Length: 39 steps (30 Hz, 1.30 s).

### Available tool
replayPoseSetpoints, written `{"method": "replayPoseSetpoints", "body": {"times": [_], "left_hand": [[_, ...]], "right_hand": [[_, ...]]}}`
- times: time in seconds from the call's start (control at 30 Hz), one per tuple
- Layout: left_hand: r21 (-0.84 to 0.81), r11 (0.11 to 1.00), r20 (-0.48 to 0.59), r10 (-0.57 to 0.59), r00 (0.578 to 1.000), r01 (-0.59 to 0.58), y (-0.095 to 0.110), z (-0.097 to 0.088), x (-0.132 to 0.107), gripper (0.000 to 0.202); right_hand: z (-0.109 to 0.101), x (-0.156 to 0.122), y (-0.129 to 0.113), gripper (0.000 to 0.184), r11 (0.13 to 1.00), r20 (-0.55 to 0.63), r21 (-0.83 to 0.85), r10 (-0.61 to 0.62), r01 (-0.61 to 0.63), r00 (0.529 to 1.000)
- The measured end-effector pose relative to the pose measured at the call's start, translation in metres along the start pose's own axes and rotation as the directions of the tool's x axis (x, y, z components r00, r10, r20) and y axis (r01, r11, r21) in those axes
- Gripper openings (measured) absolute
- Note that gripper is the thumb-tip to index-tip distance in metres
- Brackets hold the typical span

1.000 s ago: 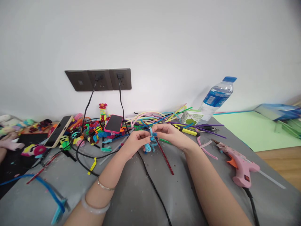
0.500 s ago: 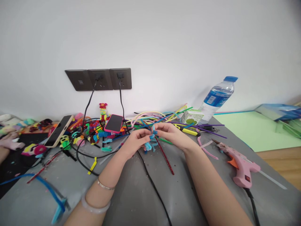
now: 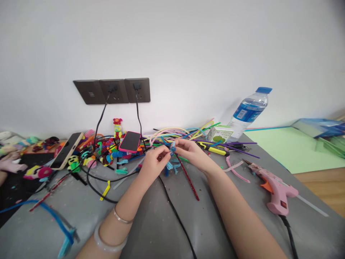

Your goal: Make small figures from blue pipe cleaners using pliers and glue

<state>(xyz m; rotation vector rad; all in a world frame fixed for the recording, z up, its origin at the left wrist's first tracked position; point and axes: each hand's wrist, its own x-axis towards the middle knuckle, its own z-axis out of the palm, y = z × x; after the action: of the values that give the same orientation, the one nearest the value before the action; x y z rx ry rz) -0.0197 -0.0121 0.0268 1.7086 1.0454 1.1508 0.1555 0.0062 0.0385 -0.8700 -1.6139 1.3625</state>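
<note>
Nearest the eye, well below the fingers, a white bangle (image 3: 110,248) and a thin bracelet (image 3: 122,218) circle the left forearm. Well off to the right of the fingers lies a pink glue gun (image 3: 279,196), and a black cord (image 3: 175,210) runs up the table (image 3: 151,230) toward the fingertips. A red glittery stick (image 3: 189,181) slants down just to their right. Directly below the fingertips show some blue fuzzy bits (image 3: 168,166); whether they join what is held, I cannot tell.

The left hand (image 3: 155,163) and the right hand (image 3: 192,154) meet tip to tip, thumb and forefinger of each pinching a small light blue piece (image 3: 173,144), partly hidden by the thumbs. The step in hand looks like bending or shaping that soft piece. Working it further would call for one steady pinch while the other turns the end.

Just beyond the fingers spreads a heap of fuzzy sticks (image 3: 167,136), with a pink phone (image 3: 130,141) to their left and a yellow cutter (image 3: 217,151) to their right. Farther right stand a small box (image 3: 220,135) and a water bottle (image 3: 249,113).
</note>
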Motion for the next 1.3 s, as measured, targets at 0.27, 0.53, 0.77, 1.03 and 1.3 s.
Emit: {"method": "replayPoseSetpoints", "body": {"times": [0.27,0.53,0.77,1.03,1.3], "left_hand": [[0.281,0.938,0.089,0.183,0.979,-0.201,-0.0032,-0.0039,-0.0003,0.015],[0.344,0.891,0.117,0.273,0.955,-0.297,-0.0020,-0.0036,-0.0013,0.015],[0.218,0.968,0.003,0.123,0.992,-0.121,-0.0032,0.0006,-0.0001,0.012],[0.165,0.982,-0.022,0.093,0.995,-0.088,-0.0031,0.0021,0.0001,0.011],[0.123,0.990,-0.009,0.067,0.998,-0.065,-0.0052,0.0024,-0.0004,0.012]], "right_hand": [[-0.0007,-0.0001,0.0024,0.029,0.999,0.018,-0.033,0.000,0.001,1.000],[-0.0006,-0.0009,-0.0010,0.028,1.000,0.036,-0.015,0.005,-0.005,0.999],[-0.0011,0.0005,0.0022,0.028,1.000,-0.028,-0.015,-0.023,0.022,0.999],[-0.0002,-0.0005,0.0003,0.028,1.000,-0.020,-0.010,-0.009,0.009,1.000],[0.0009,-0.0009,-0.0020,0.024,0.998,0.010,0.043,-0.053,0.052,0.999]]}}
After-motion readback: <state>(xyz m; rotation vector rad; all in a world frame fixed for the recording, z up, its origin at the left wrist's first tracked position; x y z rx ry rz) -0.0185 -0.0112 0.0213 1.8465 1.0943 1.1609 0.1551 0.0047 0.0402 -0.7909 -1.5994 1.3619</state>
